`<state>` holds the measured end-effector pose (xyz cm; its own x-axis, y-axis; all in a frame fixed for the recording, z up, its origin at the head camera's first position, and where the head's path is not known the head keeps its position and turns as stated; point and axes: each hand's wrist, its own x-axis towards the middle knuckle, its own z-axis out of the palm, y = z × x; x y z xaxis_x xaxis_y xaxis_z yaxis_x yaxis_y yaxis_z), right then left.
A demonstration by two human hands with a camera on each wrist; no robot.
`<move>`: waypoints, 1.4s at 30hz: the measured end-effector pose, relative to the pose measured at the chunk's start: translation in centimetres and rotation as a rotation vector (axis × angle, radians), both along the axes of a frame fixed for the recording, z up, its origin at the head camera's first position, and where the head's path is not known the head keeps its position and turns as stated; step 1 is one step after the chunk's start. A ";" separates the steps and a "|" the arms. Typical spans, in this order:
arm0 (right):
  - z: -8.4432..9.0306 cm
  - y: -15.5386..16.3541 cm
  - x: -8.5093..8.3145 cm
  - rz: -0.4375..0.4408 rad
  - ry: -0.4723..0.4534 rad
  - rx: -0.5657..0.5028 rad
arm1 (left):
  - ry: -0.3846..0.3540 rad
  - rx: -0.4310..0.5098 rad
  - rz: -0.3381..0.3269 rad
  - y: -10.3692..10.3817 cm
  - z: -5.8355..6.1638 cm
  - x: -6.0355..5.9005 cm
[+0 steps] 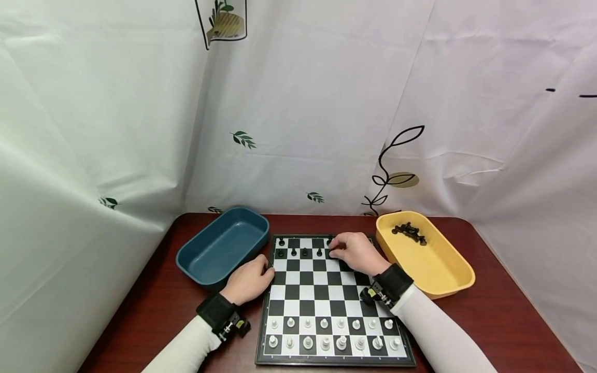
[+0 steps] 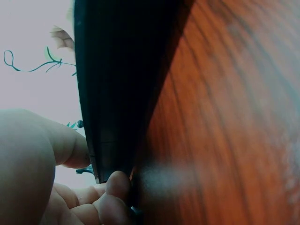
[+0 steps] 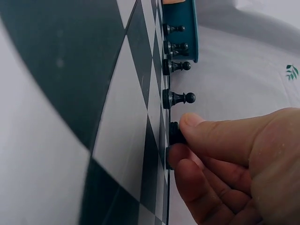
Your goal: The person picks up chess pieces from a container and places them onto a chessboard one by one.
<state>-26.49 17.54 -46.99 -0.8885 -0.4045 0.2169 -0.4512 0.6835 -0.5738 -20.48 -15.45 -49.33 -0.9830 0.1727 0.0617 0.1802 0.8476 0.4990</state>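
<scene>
Near the far edge of the tabletop (image 1: 322,224), the right hand (image 1: 358,254), the nearer one, is pinching a black chess piece (image 3: 175,134) roughly upright in its fingers (image 3: 191,179) at the chessboard (image 1: 307,278), contact unclear, the left hand (image 1: 249,280) gripping the board's left side.

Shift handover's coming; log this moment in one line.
right hand: pinches black piece; left hand: grips chessboard; yellow tray: holds black pieces

head view: bright, diffuse light; soft shadows in folds of cloth (image 1: 317,93).
left wrist view: cloth washed out, board (image 2: 122,84) near black, pale glare and hazy patch on table (image 2: 225,140).
right wrist view: dimmer; nearest part of board soft, pawns (image 3: 178,97) sharper.
</scene>
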 end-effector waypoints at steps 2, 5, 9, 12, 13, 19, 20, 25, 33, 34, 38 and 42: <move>-0.1 0.0 0.0 0.000 -0.006 0.007 | 0.000 -0.002 0.003 0.0 -0.1 -0.1; -0.2 0.0 -0.1 0.001 -0.008 0.018 | 0.004 0.001 0.001 0.0 -0.2 -0.1; -0.2 0.0 -0.2 0.002 -0.021 0.021 | -0.004 0.001 -0.003 0.0 -0.1 -0.1; -0.2 0.1 -0.3 0.004 -0.045 0.022 | -0.007 0.000 -0.004 0.0 0.1 0.0; -0.2 0.1 -0.3 0.005 -0.051 0.024 | -0.007 0.000 -0.005 0.0 0.1 0.0; -0.3 0.1 -0.3 0.012 -0.053 0.032 | -0.010 0.000 -0.006 0.1 0.1 0.1; -0.3 0.1 -0.3 0.012 -0.051 0.032 | -0.010 0.000 -0.006 0.0 0.1 0.0; -0.2 0.0 -0.3 0.002 -0.044 0.050 | -0.007 0.003 -0.005 0.0 0.1 0.0; 0.1 -0.3 0.0 -0.021 -0.032 0.097 | -0.010 -0.003 -0.008 0.0 -0.1 0.0; 0.1 -0.4 0.0 -0.022 -0.035 0.097 | -0.009 -0.002 -0.007 -0.1 -0.1 0.0; 0.3 -0.4 0.0 -0.022 -0.046 0.098 | -0.008 -0.006 -0.005 -0.1 -0.2 0.0; 0.5 -0.2 0.0 -0.018 -0.024 0.131 | -0.005 -0.009 -0.003 0.0 -0.3 -0.1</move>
<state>-26.46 17.37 -46.51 -0.9002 -0.4118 0.1416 -0.4252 0.7612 -0.4896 -20.54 -15.49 -49.60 -0.9829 0.1760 0.0548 0.1800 0.8514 0.4926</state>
